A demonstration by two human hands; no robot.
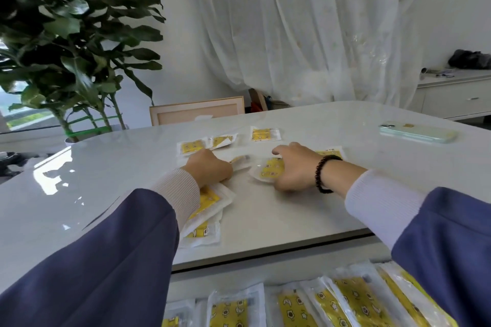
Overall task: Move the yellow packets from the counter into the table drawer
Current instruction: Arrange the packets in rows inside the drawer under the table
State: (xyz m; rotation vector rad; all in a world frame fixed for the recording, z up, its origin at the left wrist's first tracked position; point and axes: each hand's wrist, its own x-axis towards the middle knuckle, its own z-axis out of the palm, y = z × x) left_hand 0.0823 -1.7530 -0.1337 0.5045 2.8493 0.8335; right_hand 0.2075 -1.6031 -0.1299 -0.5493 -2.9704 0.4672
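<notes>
Several yellow packets in clear wrappers lie on the white counter (279,220). My left hand (210,168) is closed over a stack of packets (210,204) that fans out under my wrist. My right hand (295,167), with a dark bead bracelet on its wrist, grips a yellow packet (269,168) by its right side. Three more packets lie beyond the hands: one at far left (191,146), one in the middle (223,140), one at far right (264,134). Another packet (330,152) peeks out behind my right wrist. The open drawer (225,277) below the counter edge holds several yellow packets (295,308).
A phone in a pale green case (418,132) lies on the counter at the right. A large leafy plant (74,42) stands at the left. A framed board (196,111) leans behind the counter, with white curtains and a low white cabinet (457,98) beyond.
</notes>
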